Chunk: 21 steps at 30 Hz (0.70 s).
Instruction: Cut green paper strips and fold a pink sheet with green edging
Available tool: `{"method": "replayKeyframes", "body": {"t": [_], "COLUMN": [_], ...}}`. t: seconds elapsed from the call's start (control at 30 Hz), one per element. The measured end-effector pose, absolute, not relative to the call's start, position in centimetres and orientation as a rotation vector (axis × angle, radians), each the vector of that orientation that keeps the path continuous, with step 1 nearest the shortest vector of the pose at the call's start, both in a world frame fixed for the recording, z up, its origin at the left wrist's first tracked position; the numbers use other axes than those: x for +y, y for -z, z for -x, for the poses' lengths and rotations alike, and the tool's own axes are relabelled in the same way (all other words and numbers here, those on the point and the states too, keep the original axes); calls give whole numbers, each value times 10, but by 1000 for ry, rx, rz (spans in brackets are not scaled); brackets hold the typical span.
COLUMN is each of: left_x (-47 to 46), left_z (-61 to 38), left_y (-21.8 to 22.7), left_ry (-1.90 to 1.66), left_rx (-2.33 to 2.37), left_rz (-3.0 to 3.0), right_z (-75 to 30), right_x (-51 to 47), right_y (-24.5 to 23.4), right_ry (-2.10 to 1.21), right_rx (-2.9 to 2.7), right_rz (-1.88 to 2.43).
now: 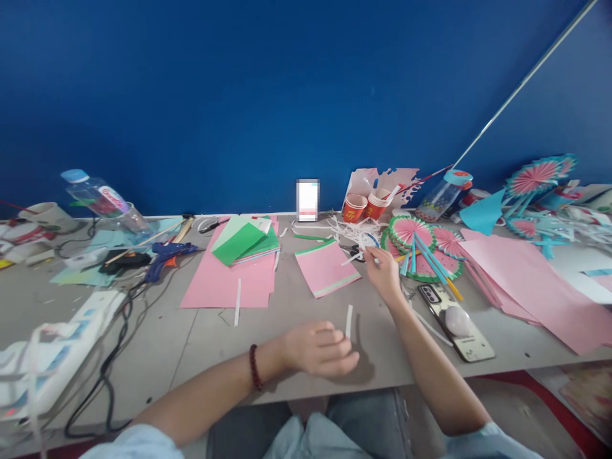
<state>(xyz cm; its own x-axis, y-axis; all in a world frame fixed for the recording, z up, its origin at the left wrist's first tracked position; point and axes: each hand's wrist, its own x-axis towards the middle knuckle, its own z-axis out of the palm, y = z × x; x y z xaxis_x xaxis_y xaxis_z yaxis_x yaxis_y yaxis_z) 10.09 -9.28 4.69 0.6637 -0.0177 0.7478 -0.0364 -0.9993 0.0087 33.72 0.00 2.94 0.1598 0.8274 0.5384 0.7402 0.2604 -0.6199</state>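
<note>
My left hand rests near the table's front edge, fingers curled, pinching a short white paper strip that stands up from it. My right hand reaches farther out, fingers closed on a thin white strip beside a pink sheet with green edges. Just beyond the right hand lie black scissors and a heap of white paper strips. To its right sit pink and green paper fans with blue sticks.
A phone lies right of my right arm. Large pink sheets cover the right side; pink paper and green sheets lie centre-left. A blue glue gun, cables, a power strip, a bottle and red cups stand around.
</note>
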Motion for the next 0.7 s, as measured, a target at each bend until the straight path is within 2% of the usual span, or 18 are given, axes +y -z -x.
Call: {"method": "replayKeyframes", "body": {"t": [0.07,0.17,0.4,0.47,0.6,0.7], "left_x": [-85,-77,-75,-74,-72,-73], "left_z": [-96,-94,-97,-96,-96,-96], "left_y": [-41,-34,-31,-30,-29,-29], "left_ry": [-1265,-1426,-1506,-1455,-1376,-1365], "left_rx": [169,404,805,821,824,849], "left_rz": [-2800,-2536,-1870,-1791,-1730,-1725], "right_z": [-333,-329,-327,-320,-300,-291], "right_x": [0,2,4,-2,-21,-29], "right_y": [-26,-18,-15,-23,-39,-42], "right_ry": [-2,66,-59,-189,-833,-1012], "right_rx": [-1735,-1849,-1781,-1783,-1841,-1784], "right_rz": [1469,1555,1632,1494,1096,1109]}}
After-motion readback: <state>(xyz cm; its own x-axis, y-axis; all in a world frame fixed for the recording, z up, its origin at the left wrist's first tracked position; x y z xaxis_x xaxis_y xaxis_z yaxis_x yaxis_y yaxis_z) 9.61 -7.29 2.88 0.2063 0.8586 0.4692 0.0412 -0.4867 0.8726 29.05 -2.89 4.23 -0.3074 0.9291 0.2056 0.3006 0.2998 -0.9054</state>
